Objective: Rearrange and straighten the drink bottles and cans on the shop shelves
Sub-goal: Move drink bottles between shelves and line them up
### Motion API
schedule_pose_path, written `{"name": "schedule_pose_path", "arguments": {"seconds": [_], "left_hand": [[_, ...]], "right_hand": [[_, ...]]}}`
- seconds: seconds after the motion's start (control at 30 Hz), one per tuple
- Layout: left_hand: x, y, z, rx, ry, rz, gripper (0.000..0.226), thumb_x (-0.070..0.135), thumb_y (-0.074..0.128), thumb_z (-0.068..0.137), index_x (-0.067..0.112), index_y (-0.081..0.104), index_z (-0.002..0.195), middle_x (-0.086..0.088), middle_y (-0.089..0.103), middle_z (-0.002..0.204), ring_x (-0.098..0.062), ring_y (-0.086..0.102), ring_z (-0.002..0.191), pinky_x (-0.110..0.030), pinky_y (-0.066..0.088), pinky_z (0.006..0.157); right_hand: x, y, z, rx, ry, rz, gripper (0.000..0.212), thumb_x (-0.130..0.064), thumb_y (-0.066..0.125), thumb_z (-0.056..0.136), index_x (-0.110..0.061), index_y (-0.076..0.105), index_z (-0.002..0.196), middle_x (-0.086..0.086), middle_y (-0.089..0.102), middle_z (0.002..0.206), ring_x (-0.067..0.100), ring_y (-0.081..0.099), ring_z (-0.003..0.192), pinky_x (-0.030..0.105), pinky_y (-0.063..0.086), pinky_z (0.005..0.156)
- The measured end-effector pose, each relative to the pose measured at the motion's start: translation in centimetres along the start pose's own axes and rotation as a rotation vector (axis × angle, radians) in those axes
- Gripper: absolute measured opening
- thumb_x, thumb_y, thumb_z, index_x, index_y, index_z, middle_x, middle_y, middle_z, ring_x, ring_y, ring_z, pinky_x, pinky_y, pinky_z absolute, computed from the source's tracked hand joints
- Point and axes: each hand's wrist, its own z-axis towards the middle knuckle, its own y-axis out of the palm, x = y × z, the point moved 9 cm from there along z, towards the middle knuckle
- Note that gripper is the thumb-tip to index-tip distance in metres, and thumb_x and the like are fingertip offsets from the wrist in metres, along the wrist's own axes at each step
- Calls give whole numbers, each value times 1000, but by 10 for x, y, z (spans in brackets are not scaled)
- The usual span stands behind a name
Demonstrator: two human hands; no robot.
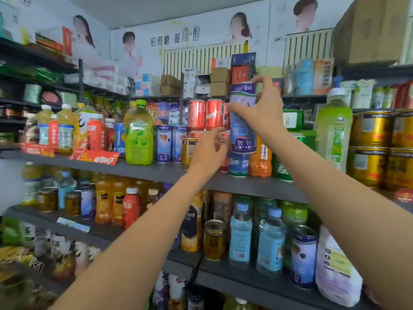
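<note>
My right hand (262, 108) grips a tall blue and purple can (242, 128), held upside down above another blue can (238, 164) on the upper grey shelf (156, 172). My left hand (209, 149) reaches to a small red and white can (224, 151) beside a yellow can (187, 151); its fingers curl near the red can, and I cannot tell whether they hold it. Two red cola cans (205, 114) stand stacked behind. Two blue cans (171, 143) and a green bottle (139, 133) stand to the left.
An orange bottle (260, 159) and green can (282, 168) stand right of the blue cans. A tall pale green bottle (334, 130) and stacked gold tins (375, 148) fill the right. Lower shelves hold water bottles (257, 238), juice bottles (111, 200) and jars.
</note>
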Motion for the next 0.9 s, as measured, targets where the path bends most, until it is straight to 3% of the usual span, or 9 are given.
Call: {"name": "schedule_pose_path", "arguments": {"seconds": [0.17, 0.27, 0.33, 0.47, 0.57, 0.7, 0.8, 0.9], "left_hand": [[-53, -54, 13, -4, 3, 92, 39, 4, 51, 85, 11, 51, 124, -5, 59, 108, -17, 54, 96, -32, 45, 89], [-93, -107, 27, 48, 34, 174, 38, 8, 54, 84, 8, 53, 122, -11, 59, 115, -26, 54, 109, -39, 43, 94], [-120, -138, 36, 61, 80, 271, 42, 17, 52, 82, 8, 54, 122, -14, 57, 120, -30, 51, 114, -42, 40, 97], [-158, -180, 46, 79, 125, 461, 45, 16, 60, 84, 16, 52, 128, -9, 48, 130, -30, 40, 121, -37, 31, 97], [-173, -195, 54, 99, 147, 433, 52, 20, 64, 83, 21, 47, 133, -3, 39, 140, -26, 31, 129, -39, 28, 103], [-204, -193, 61, -4, 111, 429, 68, 26, 68, 81, 23, 36, 141, -5, 25, 148, -29, 25, 133, -41, 25, 107], [-224, -186, 65, -92, -44, 254, 81, 30, 71, 80, 22, 24, 145, -11, 19, 149, -31, 20, 136, -41, 20, 111], [-239, -171, 69, -169, -152, 36, 93, 30, 74, 76, 17, 16, 147, -13, 21, 150, -29, 19, 140, -42, 21, 114]], "right_hand": [[-27, 64, -2, -24, -51, -69, 61, -38, 77, 67, -13, 48, 114, 5, 58, 104, 21, 54, 91, 28, 43, 73], [-32, 126, 1, -143, 31, -71, 60, -33, 79, 71, -10, 48, 116, -1, 53, 100, 15, 51, 89, 20, 37, 71], [-29, 170, 1, -237, 116, -127, 57, -33, 79, 71, -9, 48, 113, 1, 50, 101, 14, 47, 90, 22, 34, 71], [-16, 224, -4, -274, 248, -213, 55, -27, 82, 68, -13, 37, 95, 4, 49, 93, 19, 45, 81, 26, 30, 54], [1, 246, -6, -292, 299, -287, 57, -25, 83, 66, -11, 35, 94, 7, 50, 92, 22, 47, 81, 29, 34, 62], [12, 276, -8, -330, 311, -375, 58, -26, 81, 70, -8, 37, 103, 11, 51, 97, 23, 46, 84, 30, 35, 63], [17, 287, -2, -408, 304, -449, 70, -26, 79, 72, -3, 38, 124, 17, 51, 122, 29, 50, 103, 30, 39, 77], [24, 292, 2, -597, 251, -613, 86, -25, 82, 69, -2, 32, 135, 19, 36, 140, 33, 40, 126, 34, 36, 99]]}}
